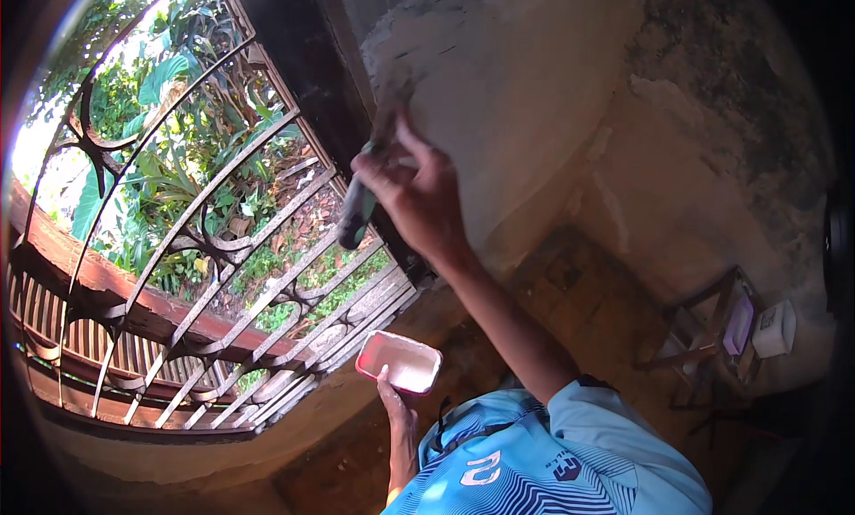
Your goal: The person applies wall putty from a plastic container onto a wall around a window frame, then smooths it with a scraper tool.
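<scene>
Blue striped shirt (534,466), frame bottom. Left hand (394,406) grips a red paint tray (400,361); right hand (419,194), centre frame, clasps a paintbrush (361,199) against the whitewashed wall (525,78). Painting step; brush likely needs reloading.

Your right hand (417,194) grips a green-handled putty knife (370,172) with its blade against the freshly plastered wall (525,78) beside a barred window (178,248), while your left hand (396,412) holds up a small pink tray (399,362) of white filler below, near your chest.
</scene>
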### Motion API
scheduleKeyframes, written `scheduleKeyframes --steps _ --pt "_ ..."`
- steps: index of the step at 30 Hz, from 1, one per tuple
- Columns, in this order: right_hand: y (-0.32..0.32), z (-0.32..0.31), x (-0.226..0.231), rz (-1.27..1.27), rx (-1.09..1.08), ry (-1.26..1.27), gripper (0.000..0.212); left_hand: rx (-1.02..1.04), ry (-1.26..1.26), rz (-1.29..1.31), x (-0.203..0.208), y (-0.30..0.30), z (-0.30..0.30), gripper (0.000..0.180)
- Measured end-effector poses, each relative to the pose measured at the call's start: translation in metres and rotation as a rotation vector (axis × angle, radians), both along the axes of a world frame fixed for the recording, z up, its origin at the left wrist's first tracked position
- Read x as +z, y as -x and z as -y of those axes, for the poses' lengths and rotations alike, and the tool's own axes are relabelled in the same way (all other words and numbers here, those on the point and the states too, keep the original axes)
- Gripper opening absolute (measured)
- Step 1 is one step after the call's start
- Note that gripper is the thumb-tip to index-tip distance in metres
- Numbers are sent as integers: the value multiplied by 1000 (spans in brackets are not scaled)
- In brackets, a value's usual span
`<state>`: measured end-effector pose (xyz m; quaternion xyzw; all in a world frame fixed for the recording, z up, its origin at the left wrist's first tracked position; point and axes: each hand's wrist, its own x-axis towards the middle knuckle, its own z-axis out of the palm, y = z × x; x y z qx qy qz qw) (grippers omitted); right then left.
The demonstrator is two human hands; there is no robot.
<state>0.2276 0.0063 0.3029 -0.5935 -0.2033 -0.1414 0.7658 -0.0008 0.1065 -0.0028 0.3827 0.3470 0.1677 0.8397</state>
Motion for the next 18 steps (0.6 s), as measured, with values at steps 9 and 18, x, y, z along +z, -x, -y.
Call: scheduleKeyframes --steps 9,18 --pt "-66 38 20 -125 -102 -106 51 4 4 -28 6 10 0 58" --pt "15 -32 9 -11 -138 56 64 25 -16 -46 9 10 -3 61"
